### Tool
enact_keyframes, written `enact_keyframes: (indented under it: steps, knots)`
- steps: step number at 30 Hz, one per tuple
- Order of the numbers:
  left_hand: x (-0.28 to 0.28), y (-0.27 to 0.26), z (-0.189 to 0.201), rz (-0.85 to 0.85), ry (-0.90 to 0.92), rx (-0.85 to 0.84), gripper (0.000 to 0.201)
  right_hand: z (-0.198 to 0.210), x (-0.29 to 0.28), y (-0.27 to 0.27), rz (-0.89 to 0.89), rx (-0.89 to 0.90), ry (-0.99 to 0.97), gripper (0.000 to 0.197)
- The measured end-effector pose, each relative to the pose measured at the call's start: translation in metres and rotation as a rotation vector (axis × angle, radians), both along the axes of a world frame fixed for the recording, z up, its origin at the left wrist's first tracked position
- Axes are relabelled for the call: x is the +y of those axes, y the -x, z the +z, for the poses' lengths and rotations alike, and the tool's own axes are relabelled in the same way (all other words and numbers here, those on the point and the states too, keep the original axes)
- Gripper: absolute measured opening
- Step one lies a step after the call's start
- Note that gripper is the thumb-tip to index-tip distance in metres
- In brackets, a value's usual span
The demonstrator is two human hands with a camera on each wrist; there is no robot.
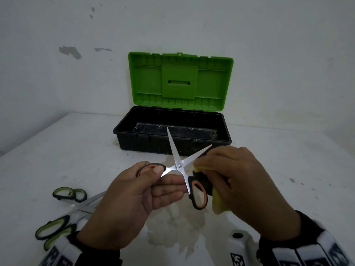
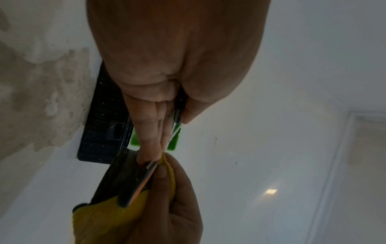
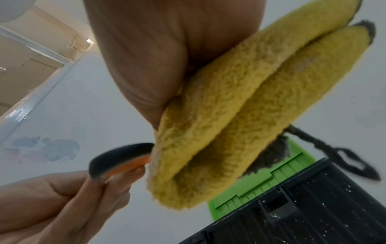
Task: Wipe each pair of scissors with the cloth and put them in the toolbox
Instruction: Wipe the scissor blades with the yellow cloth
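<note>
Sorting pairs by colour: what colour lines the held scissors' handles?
Orange inside black handles, clearest in the head view.

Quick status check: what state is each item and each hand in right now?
Orange-handled scissors: blades open, held in the air.
Left hand: pinches one scissor handle.
Right hand: grips yellow cloth against one blade.
Toolbox: lid up, no scissors visible inside.
Green-handled scissors: two pairs, lying on table.

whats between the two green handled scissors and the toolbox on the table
Bare white tabletop, stained but with nothing on it, in the head view. The green-handled scissors lie at near left; the open toolbox stands farther back.
</note>
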State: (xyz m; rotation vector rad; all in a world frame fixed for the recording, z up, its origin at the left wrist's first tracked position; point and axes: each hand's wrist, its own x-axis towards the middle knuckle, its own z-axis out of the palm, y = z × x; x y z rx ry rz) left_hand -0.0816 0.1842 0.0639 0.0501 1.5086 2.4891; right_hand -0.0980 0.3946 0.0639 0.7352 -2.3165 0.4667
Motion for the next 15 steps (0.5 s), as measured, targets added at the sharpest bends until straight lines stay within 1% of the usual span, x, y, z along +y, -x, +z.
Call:
enact_keyframes:
  steps: [2, 4, 6, 9, 12, 14, 15]
  knots:
    - [-0.001, 0.001, 0.001, -0.005, 0.011, 0.002, 0.025, 0.001, 0.000, 0.001, -0.005, 0.026, 0.048, 0.032]
    - [0.001, 0.002, 0.001, -0.019, 0.023, 0.013, 0.027, 0.002, -0.005, 0.001, 0.028, 0.017, 0.078, 0.030]
    - [0.003, 0.001, 0.002, -0.027, 0.027, 0.026, 0.029, 0.001, -0.012, 0.002, 0.054, 0.016, 0.069, 0.028]
    - [0.002, 0.001, 0.000, -0.019, 0.028, 0.037, 0.031, -0.005, -0.016, 0.003, 0.045, 0.015, 0.014, 0.029]
    - [-0.002, 0.002, -0.004, -0.004, 0.019, 0.016, 0.026, -0.012, -0.011, 0.004, 0.035, -0.012, -0.047, 0.034]
    - [-0.005, 0.003, -0.005, 0.009, 0.015, 0.004, 0.023, -0.015, -0.006, 0.004, 0.014, -0.041, -0.038, 0.034]
    - [-0.006, 0.005, -0.005, 0.016, 0.015, 0.001, 0.023, -0.015, -0.003, 0.004, 0.002, -0.054, 0.000, 0.033]
